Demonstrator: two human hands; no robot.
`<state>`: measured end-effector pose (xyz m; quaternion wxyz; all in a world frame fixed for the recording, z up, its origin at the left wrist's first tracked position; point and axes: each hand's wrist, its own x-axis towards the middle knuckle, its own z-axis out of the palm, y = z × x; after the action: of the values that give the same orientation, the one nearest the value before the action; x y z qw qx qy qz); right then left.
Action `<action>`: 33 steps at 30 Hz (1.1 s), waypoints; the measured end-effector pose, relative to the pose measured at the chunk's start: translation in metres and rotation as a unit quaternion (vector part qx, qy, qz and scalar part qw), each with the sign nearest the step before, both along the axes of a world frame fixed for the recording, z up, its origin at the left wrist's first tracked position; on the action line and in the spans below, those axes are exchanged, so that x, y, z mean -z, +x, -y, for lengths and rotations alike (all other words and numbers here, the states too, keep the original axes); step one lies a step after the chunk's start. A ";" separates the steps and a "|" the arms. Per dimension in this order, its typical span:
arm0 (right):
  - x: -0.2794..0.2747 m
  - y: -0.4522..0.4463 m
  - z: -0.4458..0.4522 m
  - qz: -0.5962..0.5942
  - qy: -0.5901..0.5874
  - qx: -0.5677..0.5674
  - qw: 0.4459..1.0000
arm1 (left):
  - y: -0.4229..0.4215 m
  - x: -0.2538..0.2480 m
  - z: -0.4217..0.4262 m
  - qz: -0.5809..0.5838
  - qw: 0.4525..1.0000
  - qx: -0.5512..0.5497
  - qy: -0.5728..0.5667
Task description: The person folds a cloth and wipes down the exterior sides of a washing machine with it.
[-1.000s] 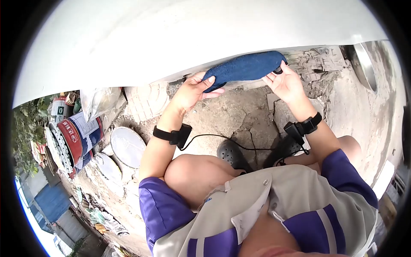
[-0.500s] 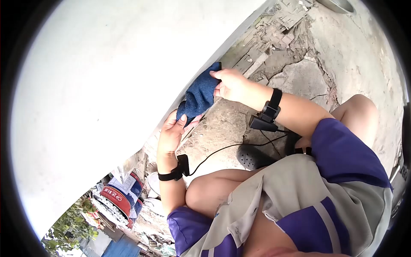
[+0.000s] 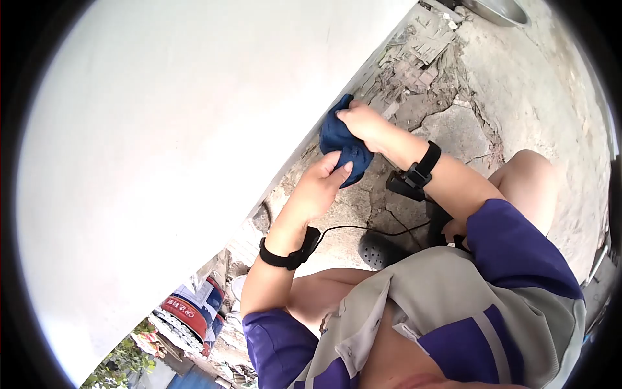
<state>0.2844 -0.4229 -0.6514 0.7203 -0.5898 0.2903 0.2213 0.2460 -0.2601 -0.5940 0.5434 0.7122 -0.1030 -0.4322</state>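
Note:
A dark blue cloth item (image 3: 335, 134), bent and bunched, hangs between my two hands, close to the edge of a large white surface (image 3: 162, 142). My left hand (image 3: 324, 181) pinches its lower end between thumb and fingers. Round the upper end, my right hand (image 3: 361, 123) is closed, with the cloth's tip sticking out past the fingers. Black straps with small black boxes sit on both wrists, and a thin black cable (image 3: 363, 227) runs between them.
Cracked concrete ground (image 3: 450, 133) lies beyond my hands, with broken debris (image 3: 414, 71) along the white surface. A metal basin (image 3: 499, 11) is at the top right. Red and blue buckets (image 3: 191, 311) stand at the lower left, near green leaves (image 3: 123, 366). A dark clog (image 3: 381, 251) shows below.
The view has turned, so the white surface's edge now runs diagonally. The blue item, earlier stretched out long, is now folded and bunched, and my hands are closer together.

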 end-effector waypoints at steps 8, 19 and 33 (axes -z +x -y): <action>0.017 -0.002 -0.047 -0.101 0.269 0.031 0.957 | -0.012 -0.040 -0.072 0.045 0.989 -0.011 0.143; -0.023 0.055 0.180 0.210 0.013 0.304 0.929 | 0.053 0.031 0.130 -0.001 0.970 -0.184 -0.157; 0.008 -0.019 -0.053 0.141 -0.065 -0.028 0.987 | 0.008 -0.017 -0.041 0.166 0.934 0.126 0.291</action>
<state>0.2657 -0.3697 -0.6590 0.7075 -0.6688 0.1830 0.1368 0.2535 -0.2192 -0.5770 0.2287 0.8820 -0.1499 -0.3838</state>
